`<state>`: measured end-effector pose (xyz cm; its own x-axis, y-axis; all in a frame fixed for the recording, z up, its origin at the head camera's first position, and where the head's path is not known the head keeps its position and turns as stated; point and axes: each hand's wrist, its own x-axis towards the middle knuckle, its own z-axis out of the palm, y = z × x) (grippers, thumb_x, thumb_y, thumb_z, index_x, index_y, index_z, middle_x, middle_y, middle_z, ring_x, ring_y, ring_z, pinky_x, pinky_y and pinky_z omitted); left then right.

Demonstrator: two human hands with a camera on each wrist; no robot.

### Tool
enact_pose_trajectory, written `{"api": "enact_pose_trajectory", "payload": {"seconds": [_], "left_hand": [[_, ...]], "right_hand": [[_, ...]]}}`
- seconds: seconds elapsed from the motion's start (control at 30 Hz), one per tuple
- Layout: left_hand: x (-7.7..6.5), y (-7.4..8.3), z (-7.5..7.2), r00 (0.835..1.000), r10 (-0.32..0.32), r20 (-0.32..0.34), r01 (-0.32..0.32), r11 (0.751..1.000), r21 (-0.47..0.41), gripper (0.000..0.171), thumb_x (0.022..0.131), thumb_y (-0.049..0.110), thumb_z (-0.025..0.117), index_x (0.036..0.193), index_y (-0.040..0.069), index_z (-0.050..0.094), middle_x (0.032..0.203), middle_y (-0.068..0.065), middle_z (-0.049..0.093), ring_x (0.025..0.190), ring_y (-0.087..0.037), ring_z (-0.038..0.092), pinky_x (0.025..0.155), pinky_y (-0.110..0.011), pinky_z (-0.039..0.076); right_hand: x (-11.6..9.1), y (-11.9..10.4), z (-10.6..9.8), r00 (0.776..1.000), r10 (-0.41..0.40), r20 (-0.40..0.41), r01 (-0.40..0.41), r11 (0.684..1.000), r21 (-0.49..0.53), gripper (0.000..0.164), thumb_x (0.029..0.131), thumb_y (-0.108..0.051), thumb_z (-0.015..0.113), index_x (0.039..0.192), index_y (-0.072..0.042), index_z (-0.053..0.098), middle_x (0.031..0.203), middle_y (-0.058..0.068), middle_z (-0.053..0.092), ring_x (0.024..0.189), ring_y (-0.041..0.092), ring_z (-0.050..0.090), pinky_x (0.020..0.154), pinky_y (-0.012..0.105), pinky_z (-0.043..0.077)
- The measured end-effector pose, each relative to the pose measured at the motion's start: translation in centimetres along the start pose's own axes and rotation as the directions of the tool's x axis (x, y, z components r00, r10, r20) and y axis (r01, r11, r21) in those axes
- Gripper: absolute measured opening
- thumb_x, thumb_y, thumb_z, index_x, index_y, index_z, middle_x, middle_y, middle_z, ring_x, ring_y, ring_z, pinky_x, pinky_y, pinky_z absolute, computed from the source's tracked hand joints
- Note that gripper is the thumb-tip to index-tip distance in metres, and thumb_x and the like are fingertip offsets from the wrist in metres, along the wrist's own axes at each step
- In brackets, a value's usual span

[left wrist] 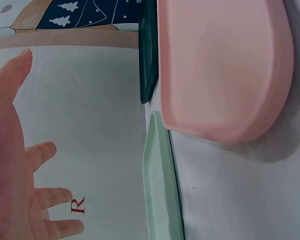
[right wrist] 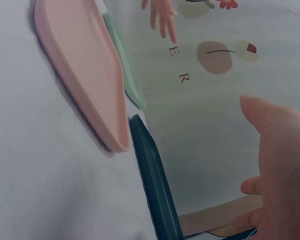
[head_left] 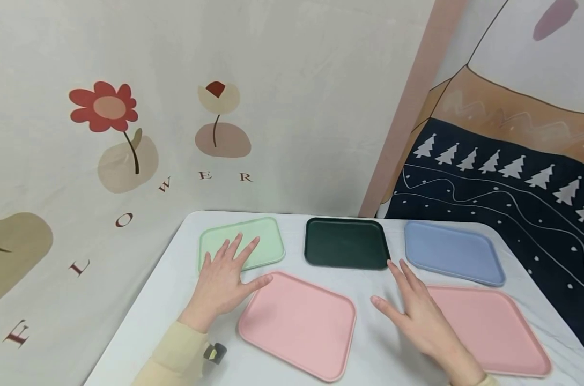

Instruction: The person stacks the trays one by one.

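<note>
My left hand (head_left: pixel 222 283) hovers with spread, straight fingers, overlapping the light green tray (head_left: pixel 267 241) in the head view. Its thumb tip overlaps the corner of a pink tray (head_left: pixel 298 327) at the middle front. On the other side my right hand (head_left: pixel 419 316) is held up with fingers extended, between that pink tray and a second pink tray (head_left: pixel 494 332), whose left part it hides. Neither hand holds anything. In the left wrist view the pink tray (left wrist: pixel 220 65) lies beside the green tray (left wrist: pixel 162 185); the right wrist view shows the dark green tray (right wrist: pixel 155 185) edge-on.
Along the back of the white-covered table (head_left: pixel 166 300) lie the dark green tray (head_left: pixel 347 244) and a blue tray (head_left: pixel 453 252). A wall hanging (head_left: pixel 292 107) with printed flowers and letters rises behind. At the right hangs a dark cloth (head_left: pixel 489 187) with tree prints.
</note>
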<state>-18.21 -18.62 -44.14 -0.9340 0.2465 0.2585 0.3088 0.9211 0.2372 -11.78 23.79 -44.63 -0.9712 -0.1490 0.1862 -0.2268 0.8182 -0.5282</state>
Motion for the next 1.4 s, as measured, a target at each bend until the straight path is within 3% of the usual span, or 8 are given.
{"api": "enact_pose_trajectory", "payload": {"seconds": [0.2, 0.5, 0.73, 0.9, 1.0, 1.17, 1.27, 1.4], "left_hand": [[-0.4, -0.1, 0.5, 1.000, -0.010, 0.013, 0.011, 0.999, -0.039, 0.092, 0.092, 0.081, 0.056, 0.167, 0.031, 0.036, 0.169, -0.016, 0.033, 0.149, -0.049, 0.036, 0.114, -0.080, 0.028], [-0.9, -0.2, 1.3, 0.999, -0.035, 0.006, 0.036, 0.996, -0.083, 0.092, 0.092, 0.080, 0.057, 0.166, 0.029, 0.038, 0.160, -0.020, 0.046, 0.138, -0.050, 0.050, 0.107, -0.071, 0.045], [-1.2, -0.1, 1.8, 0.998, -0.065, -0.002, 0.065, 0.992, -0.105, 0.092, 0.093, 0.080, 0.056, 0.164, 0.024, 0.042, 0.143, -0.017, 0.061, 0.125, -0.040, 0.062, 0.086, -0.064, 0.058], [-1.2, 0.1, 2.3, 0.995, -0.104, 0.005, 0.104, 0.986, -0.127, 0.091, 0.093, 0.079, 0.058, 0.162, 0.021, 0.046, 0.132, -0.019, 0.066, 0.116, -0.038, 0.066, 0.083, -0.060, 0.059], [-1.3, 0.2, 2.6, 0.991, -0.134, 0.029, 0.137, 0.979, -0.152, 0.089, 0.094, 0.078, 0.058, 0.162, 0.020, 0.047, 0.130, -0.018, 0.067, 0.112, -0.037, 0.068, 0.081, -0.060, 0.060], [-1.3, 0.1, 3.1, 0.982, -0.175, 0.074, 0.187, 0.960, -0.208, 0.088, 0.095, 0.076, 0.058, 0.161, 0.018, 0.048, 0.121, -0.015, 0.070, 0.106, -0.033, 0.070, 0.081, -0.059, 0.059], [-1.3, 0.1, 3.3, 0.976, -0.190, 0.106, 0.210, 0.950, -0.232, 0.087, 0.096, 0.075, 0.057, 0.161, 0.018, 0.048, 0.118, -0.015, 0.071, 0.106, -0.033, 0.069, 0.086, -0.060, 0.058], [-1.3, -0.1, 3.6, 0.969, -0.205, 0.138, 0.235, 0.939, -0.252, 0.084, 0.097, 0.074, 0.057, 0.160, 0.020, 0.049, 0.117, -0.014, 0.071, 0.107, -0.034, 0.068, 0.087, -0.060, 0.057]], "right_hand": [[-0.2, -0.7, 0.8, 1.000, 0.028, 0.011, -0.029, 0.994, 0.101, 0.083, 0.104, -0.056, 0.062, 0.166, -0.010, 0.031, 0.169, 0.025, 0.026, 0.148, 0.052, 0.033, 0.111, 0.078, 0.033], [-0.1, -1.4, 1.8, 0.998, 0.057, -0.003, -0.056, 0.984, 0.169, 0.081, 0.106, -0.052, 0.060, 0.163, -0.001, 0.035, 0.163, 0.026, 0.038, 0.147, 0.049, 0.038, 0.115, 0.071, 0.035], [-0.3, -2.0, 2.7, 0.991, 0.133, 0.009, -0.132, 0.970, 0.203, 0.082, 0.104, -0.056, 0.063, 0.160, -0.001, 0.041, 0.156, 0.026, 0.048, 0.128, 0.044, 0.061, 0.100, 0.063, 0.054], [-0.4, -2.4, 3.5, 0.983, 0.184, 0.012, -0.181, 0.953, 0.242, 0.083, 0.100, -0.054, 0.069, 0.158, 0.000, 0.044, 0.149, 0.025, 0.056, 0.119, 0.038, 0.067, 0.097, 0.058, 0.057], [-0.4, -2.7, 4.0, 0.974, 0.226, 0.028, -0.225, 0.936, 0.271, 0.081, 0.098, -0.049, 0.074, 0.157, 0.000, 0.046, 0.141, 0.024, 0.062, 0.111, 0.032, 0.070, 0.090, 0.049, 0.060], [-0.5, -3.3, 5.0, 0.953, 0.289, 0.093, -0.302, 0.872, 0.385, 0.077, 0.095, -0.035, 0.081, 0.154, 0.003, 0.047, 0.134, 0.022, 0.064, 0.094, 0.023, 0.071, 0.066, 0.032, 0.062], [-0.6, -3.5, 5.5, 0.947, 0.298, 0.121, -0.320, 0.836, 0.445, 0.076, 0.095, -0.028, 0.082, 0.152, 0.007, 0.047, 0.128, 0.021, 0.063, 0.089, 0.021, 0.070, 0.058, 0.030, 0.062], [-0.7, -3.6, 6.1, 0.942, 0.306, 0.137, -0.333, 0.814, 0.476, 0.073, 0.094, -0.025, 0.082, 0.148, 0.011, 0.048, 0.119, 0.018, 0.064, 0.088, 0.020, 0.068, 0.057, 0.031, 0.063]]}}
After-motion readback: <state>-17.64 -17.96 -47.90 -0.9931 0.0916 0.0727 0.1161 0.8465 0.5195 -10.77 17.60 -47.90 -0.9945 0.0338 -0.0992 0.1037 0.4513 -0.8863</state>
